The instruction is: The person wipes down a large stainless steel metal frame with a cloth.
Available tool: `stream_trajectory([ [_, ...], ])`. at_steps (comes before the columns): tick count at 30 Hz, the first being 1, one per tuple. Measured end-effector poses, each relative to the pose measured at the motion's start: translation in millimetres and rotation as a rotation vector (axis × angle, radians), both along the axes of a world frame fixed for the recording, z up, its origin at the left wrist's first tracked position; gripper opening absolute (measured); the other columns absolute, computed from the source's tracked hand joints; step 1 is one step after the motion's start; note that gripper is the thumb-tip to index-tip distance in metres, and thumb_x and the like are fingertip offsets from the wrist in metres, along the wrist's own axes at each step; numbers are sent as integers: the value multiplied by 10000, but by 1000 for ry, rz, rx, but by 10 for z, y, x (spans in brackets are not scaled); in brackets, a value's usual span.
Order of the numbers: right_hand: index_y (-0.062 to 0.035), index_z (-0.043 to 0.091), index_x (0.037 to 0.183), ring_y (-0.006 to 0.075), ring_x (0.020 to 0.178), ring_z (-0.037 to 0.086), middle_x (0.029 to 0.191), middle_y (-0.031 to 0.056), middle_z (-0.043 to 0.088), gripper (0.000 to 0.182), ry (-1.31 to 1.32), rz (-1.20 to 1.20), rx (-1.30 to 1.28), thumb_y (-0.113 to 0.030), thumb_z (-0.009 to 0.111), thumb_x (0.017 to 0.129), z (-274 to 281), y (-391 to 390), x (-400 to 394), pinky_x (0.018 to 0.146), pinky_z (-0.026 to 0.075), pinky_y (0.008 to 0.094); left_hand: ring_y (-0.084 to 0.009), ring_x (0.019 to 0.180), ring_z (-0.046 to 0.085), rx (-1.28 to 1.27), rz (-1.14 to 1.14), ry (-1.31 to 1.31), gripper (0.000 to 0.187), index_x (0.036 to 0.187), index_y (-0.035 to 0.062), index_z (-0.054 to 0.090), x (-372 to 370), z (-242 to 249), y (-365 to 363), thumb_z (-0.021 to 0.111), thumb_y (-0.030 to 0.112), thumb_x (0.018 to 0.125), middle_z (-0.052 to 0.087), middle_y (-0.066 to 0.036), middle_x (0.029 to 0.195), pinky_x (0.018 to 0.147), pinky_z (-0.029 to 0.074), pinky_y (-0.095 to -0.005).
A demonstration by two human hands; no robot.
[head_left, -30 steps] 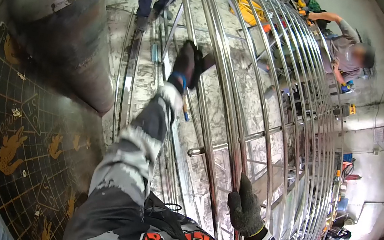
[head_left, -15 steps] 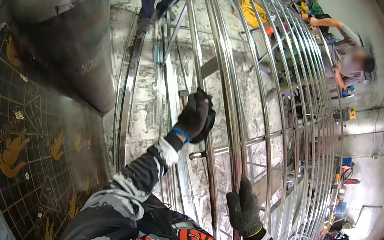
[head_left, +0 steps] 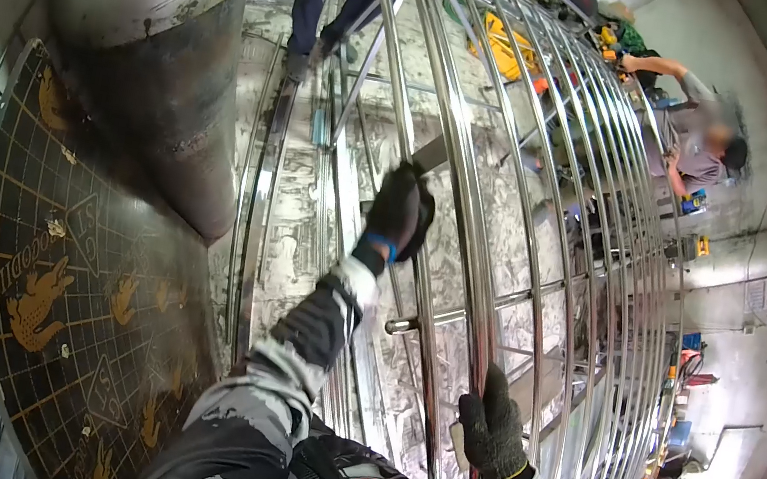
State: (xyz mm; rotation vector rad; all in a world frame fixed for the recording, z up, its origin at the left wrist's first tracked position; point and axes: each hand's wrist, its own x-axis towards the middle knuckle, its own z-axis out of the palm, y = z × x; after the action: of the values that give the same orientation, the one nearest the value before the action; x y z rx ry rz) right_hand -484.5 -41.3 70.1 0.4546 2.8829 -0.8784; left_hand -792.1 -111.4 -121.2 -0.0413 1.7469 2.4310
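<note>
A long frame of shiny metal tubes (head_left: pixel 487 226) stretches away from me on its stand. My left hand (head_left: pixel 401 210), in a dark glove with a blue band at the wrist, is closed around the frame's near-side tube, just below a flat metal plate (head_left: pixel 431 154). Its fingertips are partly hidden. Lower down, my right hand (head_left: pixel 496 429), in a dark grey knitted glove, is wrapped on the double tube near my body. A pale edge (head_left: pixel 459 445) shows under its palm; I cannot make out what it is. Below my left hand, a crossbar's tube end (head_left: pixel 397 326) sticks out.
On the left stand a large grey cylinder (head_left: pixel 143 67) and a dark board with crocodile prints (head_left: pixel 91 292). Long metal bars (head_left: pixel 262 189) lie on the floor. One person's legs (head_left: pixel 321 6) are at the far end; another person (head_left: pixel 699 140) works at right. A yellow item (head_left: pixel 507 47) lies beyond the tubes.
My left hand has moved up along the tube, closer to the plate. My right hand stays on the double tube, and a pale edge now shows beneath it. The view has shifted slightly.
</note>
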Motion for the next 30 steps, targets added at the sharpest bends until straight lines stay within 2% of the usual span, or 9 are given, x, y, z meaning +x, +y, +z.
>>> stream_trajectory([
  [3, 52, 432, 1419, 484, 870, 701, 940, 325, 681, 559, -83, -41, -3, -263, 608, 993, 31, -22, -2, 697, 544, 500, -407, 960, 655, -814, 151, 730, 452, 1170, -39, 539, -886, -219, -59, 432, 382, 1042, 659, -255, 933, 800, 503, -477],
  [4, 52, 432, 1419, 484, 870, 701, 940, 325, 681, 559, -84, -46, -2, -263, 608, 993, 32, -26, -22, 697, 544, 500, -440, 956, 671, -322, 48, 86, 523, 1167, -58, 558, -1082, 194, -148, 406, 424, 1034, 674, -296, 920, 780, 517, -499],
  [9, 53, 465, 1392, 503, 895, 686, 949, 334, 674, 537, 133, 123, 41, -277, 610, 993, -19, -11, -49, 703, 540, 507, -458, 860, 658, -436, 23, 206, 459, 1124, -23, 577, -1527, -304, 67, 404, 396, 1051, 681, -263, 955, 754, 534, -495],
  [12, 54, 470, 1385, 520, 891, 671, 977, 324, 679, 539, 105, 124, 154, -271, 625, 984, -23, -13, -25, 709, 541, 520, -319, 747, 644, 410, 2, -106, 363, 1110, 69, 589, -781, -469, 190, 477, 408, 1044, 651, -82, 845, 672, 519, -438],
  [14, 55, 473, 1385, 514, 869, 672, 997, 314, 681, 541, 33, 97, 120, -253, 639, 972, 7, -36, -3, 708, 541, 528, -229, 714, 615, 713, -314, -240, 328, 1109, 100, 600, -615, -485, 35, 519, 409, 1035, 607, -1, 807, 631, 497, -397],
  [16, 43, 466, 1394, 512, 848, 672, 1001, 304, 683, 536, 76, 90, 167, -244, 629, 971, -22, -33, 44, 695, 542, 533, -335, 759, 664, 529, -210, -261, 386, 1100, 58, 596, -711, -297, 53, 485, 423, 1042, 679, -92, 824, 662, 505, -453],
  [19, 57, 393, 1447, 552, 814, 643, 946, 320, 679, 595, -65, 22, 56, -204, 626, 966, 143, -112, -29, 679, 505, 583, -513, 986, 649, -168, -23, 169, 483, 1081, -40, 564, -1343, -263, 31, 412, 417, 1049, 688, -292, 915, 766, 501, -535],
  [20, 49, 388, 1452, 548, 808, 650, 947, 319, 680, 612, -144, -20, 15, -217, 633, 959, 190, -127, -83, 676, 510, 584, -181, 649, 589, -230, -4, 13, 309, 919, 89, 580, -1648, -196, 18, 497, 358, 1045, 601, -37, 774, 529, 436, -368],
  [30, 42, 390, 1453, 545, 819, 655, 946, 316, 682, 622, -279, -85, -47, -240, 637, 957, 138, -133, -588, 684, 515, 585, -258, 802, 638, -653, -18, 231, 288, 994, 49, 607, -4008, 66, -29, 528, 324, 1028, 630, -107, 838, 632, 485, -421],
])
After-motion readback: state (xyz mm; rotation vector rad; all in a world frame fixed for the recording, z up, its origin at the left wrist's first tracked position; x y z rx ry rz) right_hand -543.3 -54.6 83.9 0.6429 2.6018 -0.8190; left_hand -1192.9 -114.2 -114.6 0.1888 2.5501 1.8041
